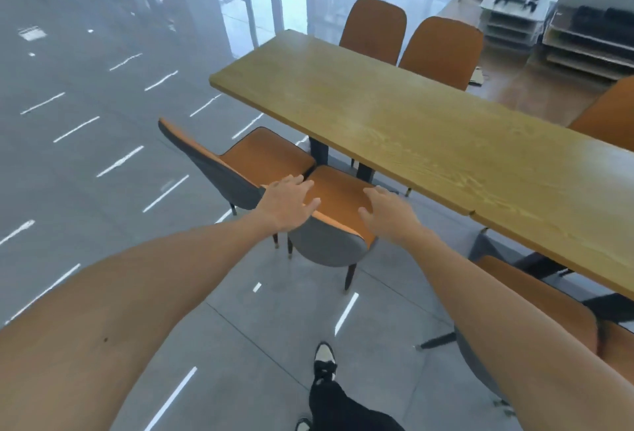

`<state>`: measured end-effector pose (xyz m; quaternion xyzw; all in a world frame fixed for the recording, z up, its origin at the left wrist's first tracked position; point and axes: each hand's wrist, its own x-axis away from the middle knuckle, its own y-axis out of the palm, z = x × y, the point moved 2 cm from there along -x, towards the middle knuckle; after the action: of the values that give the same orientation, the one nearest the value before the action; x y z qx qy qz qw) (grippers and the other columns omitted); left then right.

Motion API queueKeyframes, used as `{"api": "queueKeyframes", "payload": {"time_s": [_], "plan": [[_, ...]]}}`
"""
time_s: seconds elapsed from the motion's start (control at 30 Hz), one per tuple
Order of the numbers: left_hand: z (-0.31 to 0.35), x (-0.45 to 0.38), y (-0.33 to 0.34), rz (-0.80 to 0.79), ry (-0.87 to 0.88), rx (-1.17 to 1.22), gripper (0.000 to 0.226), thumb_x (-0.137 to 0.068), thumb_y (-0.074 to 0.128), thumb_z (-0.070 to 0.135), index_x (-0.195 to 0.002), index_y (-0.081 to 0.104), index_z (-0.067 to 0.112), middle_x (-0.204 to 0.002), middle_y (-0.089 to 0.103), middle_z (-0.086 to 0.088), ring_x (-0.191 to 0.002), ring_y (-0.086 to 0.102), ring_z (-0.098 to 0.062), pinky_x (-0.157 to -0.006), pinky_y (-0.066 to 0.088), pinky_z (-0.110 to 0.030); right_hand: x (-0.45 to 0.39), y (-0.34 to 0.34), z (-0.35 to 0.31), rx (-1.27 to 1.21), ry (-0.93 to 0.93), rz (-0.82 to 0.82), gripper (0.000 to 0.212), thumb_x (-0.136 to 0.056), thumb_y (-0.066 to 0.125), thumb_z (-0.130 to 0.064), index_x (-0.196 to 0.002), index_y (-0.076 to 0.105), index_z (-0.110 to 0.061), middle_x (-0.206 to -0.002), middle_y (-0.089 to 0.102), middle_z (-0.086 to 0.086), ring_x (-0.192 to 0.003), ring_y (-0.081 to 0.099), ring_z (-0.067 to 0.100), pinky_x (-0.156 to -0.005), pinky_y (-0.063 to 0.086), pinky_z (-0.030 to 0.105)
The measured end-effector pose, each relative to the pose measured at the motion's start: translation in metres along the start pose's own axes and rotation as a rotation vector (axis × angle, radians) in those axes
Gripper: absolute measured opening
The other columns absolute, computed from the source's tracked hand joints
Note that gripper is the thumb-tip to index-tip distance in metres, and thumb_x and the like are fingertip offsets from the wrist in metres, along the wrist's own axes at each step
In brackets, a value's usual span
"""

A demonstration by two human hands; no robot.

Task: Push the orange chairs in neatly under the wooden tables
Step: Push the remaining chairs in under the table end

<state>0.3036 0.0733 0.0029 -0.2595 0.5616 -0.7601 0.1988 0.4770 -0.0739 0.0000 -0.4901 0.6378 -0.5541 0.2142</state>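
Observation:
A long wooden table point(404, 122) runs from the upper middle to the right edge. An orange chair with a grey back point(338, 197) stands in front of me, its seat only partly under the table. My left hand point(286, 202) hovers at the left end of its backrest, fingers spread. At the right end of that backrest is my right hand point(386, 213), also spread. Neither hand is clearly closed on the chair. A second orange chair point(260, 156) stands to its left, turned at an angle and out from the table. Another orange chair point(535, 300) is at my right, partly behind my forearm.
Three orange chairs point(442, 50) sit along the table's far side. Stacked trays and shelving point(583, 50) stand at the back right. Glossy grey floor point(103, 122) stretches to the left. My shoe point(324, 360) is on the floor below the chair.

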Motion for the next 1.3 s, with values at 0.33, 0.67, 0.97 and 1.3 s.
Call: {"api": "queueKeyframes", "payload": {"time_s": [0.33, 0.67, 0.97, 1.3], "plan": [[-0.159, -0.079, -0.032, -0.131, -0.101, -0.003, 0.088, -0.091, 0.066, 0.052, -0.161, 0.024, 0.017, -0.167, 0.025, -0.01, -0.154, 0.022, -0.028, -0.122, 0.029, -0.048, -0.138, 0.027, -0.103, -0.132, 0.037, -0.04, 0.067, -0.101, 0.044, -0.044, -0.157, 0.024, -0.013, -0.163, 0.027, 0.013, -0.145, 0.033, 0.035, -0.117, 0.031, 0.049], [-0.286, -0.17, -0.004, -0.369, 0.056, -0.15, 0.082, -0.084, 0.07, 0.044, -0.153, 0.037, 0.015, -0.152, 0.045, -0.009, -0.142, 0.038, -0.028, -0.115, 0.032, -0.048, -0.205, 0.102, -0.148, 0.018, 0.133, -0.503, 0.066, -0.08, 0.063, -0.069, -0.127, 0.05, -0.025, -0.124, 0.062, 0.001, -0.103, 0.059, 0.024, -0.086, 0.052, 0.042], [-0.387, -0.232, 0.028, -0.555, 0.353, -0.421, 0.02, -0.087, 0.057, 0.018, -0.104, 0.049, 0.026, -0.111, 0.062, 0.001, -0.107, 0.06, -0.024, -0.1, 0.04, -0.044, -0.211, 0.151, -0.168, 0.052, 0.453, -0.313, 0.046, -0.087, 0.058, -0.023, -0.131, 0.045, -0.026, -0.119, 0.06, 0.001, -0.114, 0.056, 0.03, -0.095, 0.044, 0.045], [-0.41, -0.238, 0.044, -0.351, 0.583, -0.24, 0.018, -0.074, 0.057, 0.017, -0.09, 0.057, 0.024, -0.089, 0.067, 0.003, -0.085, 0.066, -0.025, -0.06, 0.041, -0.034, -0.22, 0.169, -0.176, 0.148, 0.487, -0.11, 0.032, -0.078, 0.056, -0.016, -0.108, 0.058, -0.024, -0.093, 0.064, -0.004, -0.09, 0.061, 0.024, -0.076, 0.039, 0.035]]}}
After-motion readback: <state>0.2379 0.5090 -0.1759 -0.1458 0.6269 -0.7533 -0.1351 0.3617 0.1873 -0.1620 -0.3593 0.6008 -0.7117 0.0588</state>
